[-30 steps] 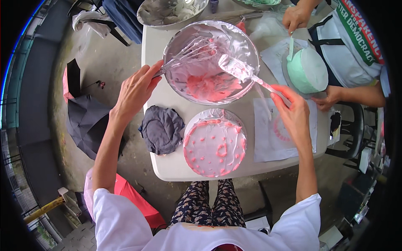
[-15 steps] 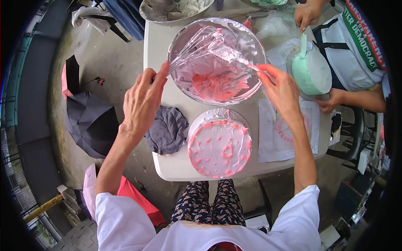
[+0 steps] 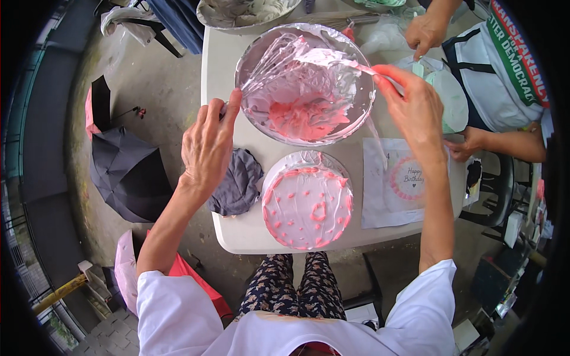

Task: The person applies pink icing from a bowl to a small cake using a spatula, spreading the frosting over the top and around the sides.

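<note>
My left hand (image 3: 208, 139) is closed on the handle of a cream-coated whisk (image 3: 267, 71), whose wires lie over the left side of a large metal bowl (image 3: 362, 95) of white and pink cream. My right hand (image 3: 414, 110) grips a spatula (image 3: 329, 58) by its handle; the cream-smeared blade is at the whisk's wires above the bowl, contact unclear. Below the bowl sits a round pale-pink cake (image 3: 306, 207) with darker pink dots and border, between a dark crumpled cloth (image 3: 233, 184) on the left and a printed paper sheet (image 3: 380, 202) on the right.
At the right, a co-worker's hands (image 3: 428, 34) work on a mint-green cake (image 3: 454, 101). More bowls (image 3: 249, 15) stand along the back of the white table (image 3: 217, 77). Open umbrellas (image 3: 124, 172) lie on the floor at left; a black chair (image 3: 493, 190) is at right.
My right hand has risen, lifting the spatula blade from mid-bowl to the whisk's upper wires. My left hand has shifted slightly right. The co-worker's upper hand has moved slightly.
</note>
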`<state>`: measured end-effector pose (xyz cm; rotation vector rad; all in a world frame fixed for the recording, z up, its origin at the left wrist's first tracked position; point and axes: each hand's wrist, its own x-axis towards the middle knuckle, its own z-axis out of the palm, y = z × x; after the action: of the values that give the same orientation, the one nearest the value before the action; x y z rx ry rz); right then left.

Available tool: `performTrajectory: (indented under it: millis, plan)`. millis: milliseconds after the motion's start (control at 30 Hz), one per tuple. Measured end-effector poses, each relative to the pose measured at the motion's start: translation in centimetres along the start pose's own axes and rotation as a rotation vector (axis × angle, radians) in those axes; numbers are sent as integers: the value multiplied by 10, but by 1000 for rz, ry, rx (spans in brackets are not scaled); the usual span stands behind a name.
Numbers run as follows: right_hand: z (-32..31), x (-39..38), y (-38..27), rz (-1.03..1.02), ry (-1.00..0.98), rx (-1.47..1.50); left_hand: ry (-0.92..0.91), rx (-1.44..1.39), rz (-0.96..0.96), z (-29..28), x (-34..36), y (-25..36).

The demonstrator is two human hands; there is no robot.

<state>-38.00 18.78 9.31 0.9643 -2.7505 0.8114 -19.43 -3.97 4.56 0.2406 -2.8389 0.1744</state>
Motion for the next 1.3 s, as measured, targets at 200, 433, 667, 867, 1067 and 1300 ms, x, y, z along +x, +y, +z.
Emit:
performTrajectory:
  millis: [200,433,667,867,1067,1300]
  plan:
    - [-25,-5,27,42,-59,212,-12,62,28,6,-6,-7]
    - [3,-7,60,219,-439,578,11,-16,-50,6,-2,-9]
    - [29,-13,50,241,-411,566,21,-19,-57,7,-5,-10]
    - [45,-7,36,177,-292,316,74,8,-32,5,-3,-5]
    - [34,3,7,180,-210,161,37,24,-16,4,-5,3]
    - [4,2,20,94,-101,233,35,13,-38,18,-7,-4]
